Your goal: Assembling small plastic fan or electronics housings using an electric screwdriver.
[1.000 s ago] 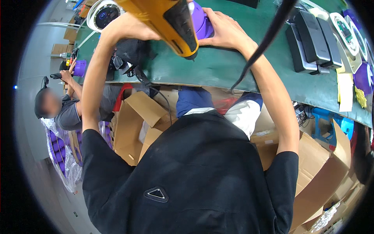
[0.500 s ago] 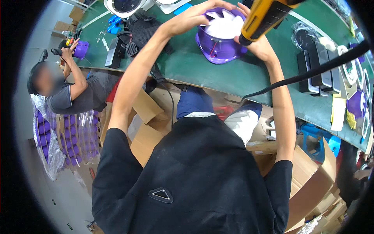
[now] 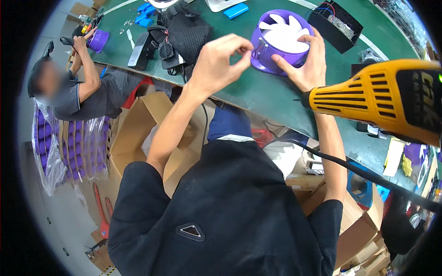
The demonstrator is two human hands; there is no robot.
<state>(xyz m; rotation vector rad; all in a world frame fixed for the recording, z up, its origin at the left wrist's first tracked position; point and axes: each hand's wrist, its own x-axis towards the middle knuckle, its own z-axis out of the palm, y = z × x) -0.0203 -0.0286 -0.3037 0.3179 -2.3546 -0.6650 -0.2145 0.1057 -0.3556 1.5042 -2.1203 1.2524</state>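
Observation:
A round purple fan housing with white blades stands on the green bench in front of me. My right hand wraps its near right side, thumb in front and fingers at the rim. At the housing's left side, my left hand pinches thumb and forefinger together on a thin dark wire. Its other fingers curl loosely, and the exact grip is small to see. Above my right forearm hangs a yellow and black electric screwdriver, with neither hand on it.
A black box of small metal parts sits beyond the housing. Left of my hands lie a black mesh bag and a grey-black block. A black cable crosses my right forearm. At far left, a person handles a purple part.
My left hand has come from the housing's far rim to its left side and pinched. The right hand still grips the housing, now turned. The screwdriver has swung right and lower.

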